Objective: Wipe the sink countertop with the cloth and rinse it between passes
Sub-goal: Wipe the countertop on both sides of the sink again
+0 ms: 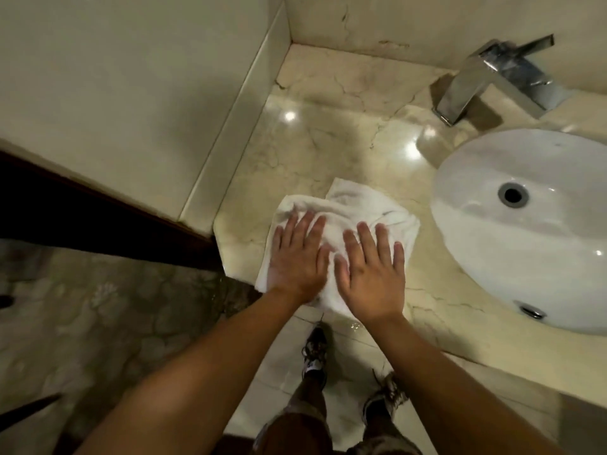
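Hands flat, L (pixel 297 257) & R (pixel 371 274), fingers straight, pressing rumpled white terry cloth (pixel 354 205) (glossy marble countertop (pixel 328 142))

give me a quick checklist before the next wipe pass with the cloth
1. Both hands flat on the cloth: ok, left hand and right hand press it with straight fingers.
2. Cloth fully on the countertop: not ok, its near edge hangs over the front.
3. Path toward the back corner free: ok, bare marble.
4. Sink within reach for rinsing: ok, just right of the cloth.
5. Faucet running: cannot tell, no stream seen.
6. Cloth clean enough: cannot tell.
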Demonstrator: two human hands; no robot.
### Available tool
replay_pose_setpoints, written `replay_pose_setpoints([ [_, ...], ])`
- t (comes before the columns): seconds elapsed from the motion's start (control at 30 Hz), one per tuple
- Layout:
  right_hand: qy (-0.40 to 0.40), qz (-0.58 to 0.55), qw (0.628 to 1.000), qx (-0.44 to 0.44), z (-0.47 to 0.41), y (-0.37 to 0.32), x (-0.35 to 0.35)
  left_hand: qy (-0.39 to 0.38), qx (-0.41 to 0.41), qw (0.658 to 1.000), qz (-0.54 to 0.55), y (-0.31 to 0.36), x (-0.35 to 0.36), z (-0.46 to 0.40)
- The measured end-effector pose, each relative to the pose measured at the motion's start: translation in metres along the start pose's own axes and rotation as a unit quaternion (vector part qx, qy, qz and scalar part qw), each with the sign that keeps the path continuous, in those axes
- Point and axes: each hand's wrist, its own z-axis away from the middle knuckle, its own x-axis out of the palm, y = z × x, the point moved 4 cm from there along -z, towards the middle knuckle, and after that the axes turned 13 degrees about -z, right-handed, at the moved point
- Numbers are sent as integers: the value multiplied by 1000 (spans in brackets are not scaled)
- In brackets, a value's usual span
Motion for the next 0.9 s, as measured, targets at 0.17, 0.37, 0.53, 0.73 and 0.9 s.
replay_pose_setpoints([
  [0.17, 9, 2, 1000, 19, 51, 61, -25, -4, 42, 999, -3, 69, 9, 32],
  [0.37, -12, 49, 999, 10, 58, 94, -48, 28, 118, 992, -28, 86, 6, 34],
  [0.53, -37, 25, 999, 11, 54, 60, -23, 45, 158, 986, -11, 54, 13, 28],
  [0.73, -21, -7, 1000, 7, 71, 88, -38, 9, 132, 991, -32, 88, 13, 38],
  [0.9, -12, 28, 998, 53, 116, 171, -73, -1, 198, 980, -29, 187, 11, 52],
])
